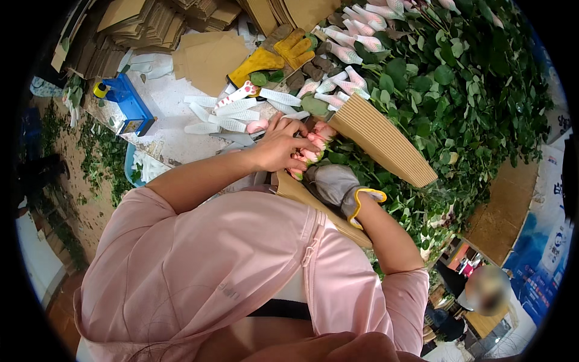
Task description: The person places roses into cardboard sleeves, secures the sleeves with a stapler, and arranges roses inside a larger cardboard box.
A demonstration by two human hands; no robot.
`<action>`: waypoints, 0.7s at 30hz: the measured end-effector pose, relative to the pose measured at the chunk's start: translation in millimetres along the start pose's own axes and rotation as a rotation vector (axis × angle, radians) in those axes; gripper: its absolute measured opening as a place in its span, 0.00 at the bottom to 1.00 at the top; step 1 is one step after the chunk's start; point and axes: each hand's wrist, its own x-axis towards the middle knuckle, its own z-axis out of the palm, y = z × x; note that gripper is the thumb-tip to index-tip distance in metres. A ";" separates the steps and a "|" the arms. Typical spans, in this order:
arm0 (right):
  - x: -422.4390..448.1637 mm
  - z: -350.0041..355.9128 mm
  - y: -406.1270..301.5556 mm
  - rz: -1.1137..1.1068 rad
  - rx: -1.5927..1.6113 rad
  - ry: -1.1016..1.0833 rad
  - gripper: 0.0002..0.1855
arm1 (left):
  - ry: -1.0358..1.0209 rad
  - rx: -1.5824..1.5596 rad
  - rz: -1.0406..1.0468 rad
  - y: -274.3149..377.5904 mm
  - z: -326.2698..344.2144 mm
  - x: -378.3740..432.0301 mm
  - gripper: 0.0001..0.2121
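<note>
My bare left hand reaches over a cluster of pink roses, fingers apart, with the thumb touching the blooms. Against the lower side of the cluster is my right hand in a grey work glove with yellow trim; its fingertips are hidden, so its grip is unclear. Corrugated cardboard stands tilted on the far side of the roses. A second brown cardboard piece lies between my right hand and my body. White foam net sleeves lie just beyond my left hand, near a loose pink bloom.
Yellow-grey gloves and a paw-patterned tool handle lie beyond. Cardboard sheets and a blue tape dispenser are at left. Netted roses with leafy stems fill the right. A person is at lower right.
</note>
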 end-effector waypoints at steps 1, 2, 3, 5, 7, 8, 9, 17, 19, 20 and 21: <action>0.2 -2.2 -1.7 0.007 -0.004 -0.014 0.13 | 0.011 0.021 0.008 0.2 0.7 -0.7 0.20; 0.4 -2.0 -1.6 0.006 0.002 -0.015 0.13 | 0.012 0.025 0.009 0.1 1.2 -1.6 0.21; 0.7 -2.0 -1.2 0.006 0.005 -0.014 0.13 | 0.015 0.026 0.012 0.2 2.1 -1.7 0.22; 1.6 -0.9 -0.5 -0.004 0.017 -0.009 0.13 | 0.016 0.036 0.015 0.8 3.7 -1.2 0.23; 0.8 -0.2 0.1 -0.007 0.024 -0.002 0.13 | 0.015 0.056 0.012 1.8 4.8 -1.0 0.24; 0.7 -0.9 0.7 -0.009 0.027 0.003 0.13 | 0.017 0.063 0.011 2.9 4.8 0.1 0.23; 0.9 -0.3 1.3 -0.013 0.032 0.006 0.13 | 0.016 0.067 0.008 3.9 6.2 0.0 0.23; 2.7 8.9 8.5 -0.043 0.068 0.040 0.13 | -0.037 0.028 0.040 0.6 -0.6 -0.6 0.23; 5.0 12.7 12.8 -0.068 0.082 0.052 0.13 | -0.072 -0.001 0.048 1.5 -8.6 0.1 0.23; 4.1 15.9 16.2 -0.077 0.098 0.067 0.13 | -0.091 0.001 0.061 -0.4 -9.4 2.5 0.23; 0.6 17.1 17.5 -0.093 0.106 0.083 0.13 | -0.085 0.017 0.069 -1.8 -7.9 1.9 0.23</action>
